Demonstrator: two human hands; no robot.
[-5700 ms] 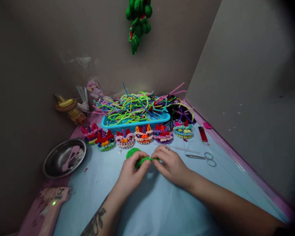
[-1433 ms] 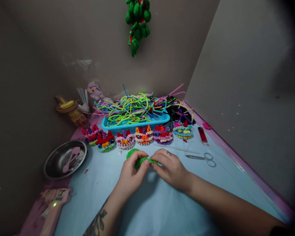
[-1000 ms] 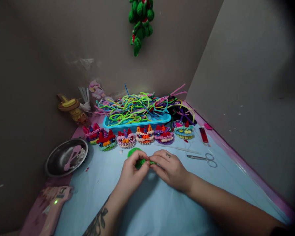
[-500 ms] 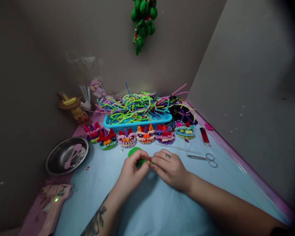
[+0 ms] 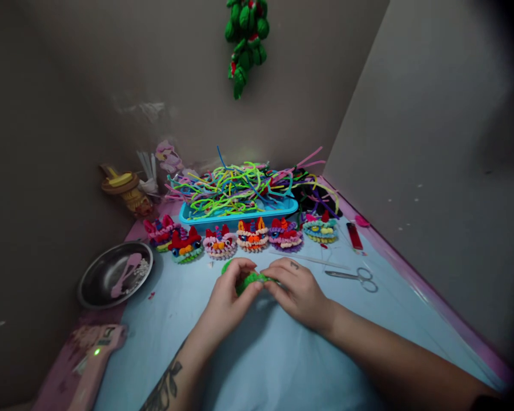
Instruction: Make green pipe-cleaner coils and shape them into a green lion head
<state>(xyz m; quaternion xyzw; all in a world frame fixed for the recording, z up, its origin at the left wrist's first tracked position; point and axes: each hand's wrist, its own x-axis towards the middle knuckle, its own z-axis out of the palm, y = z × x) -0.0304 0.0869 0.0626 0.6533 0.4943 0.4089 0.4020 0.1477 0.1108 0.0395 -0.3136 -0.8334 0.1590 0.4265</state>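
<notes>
- A pink handheld device (image 5: 93, 368) with a lit green light lies at the near left edge of the counter (image 5: 175, 331), which has a pale blue covering.
- A metal bowl (image 5: 97, 278) sits beyond it, holding a pink spoon-shaped item (image 5: 125, 275) and small white bits (image 5: 141, 270).
- Behind the bowl, a brown and yellow cup (image 5: 131, 193) leans by the wall, with white sticks (image 5: 147, 165) just beside it.
- Six colourful fuzzy animal heads (image 5: 220, 242) stand in a row, the last a little apart on the right.
- The left hand (image 5: 226, 294) has a narrow grip, thumb and fingers closed around a green fuzzy piece (image 5: 249, 279) in front of the row; a rounded green part shows behind its fingers, and whether it is joined on cannot be told.
- Behind the row, a blue tray (image 5: 240, 216) is heaped with fuzzy stems (image 5: 233, 185); a green bundle (image 5: 246, 37) hangs on the wall above.
- The right hand (image 5: 300, 291) has a pinched grip on the right end of the green piece, fingertips next to the left hand's.
- Scissors (image 5: 346, 275) lie near the right hand, with a red rectangular item (image 5: 354, 236) farther back.
</notes>
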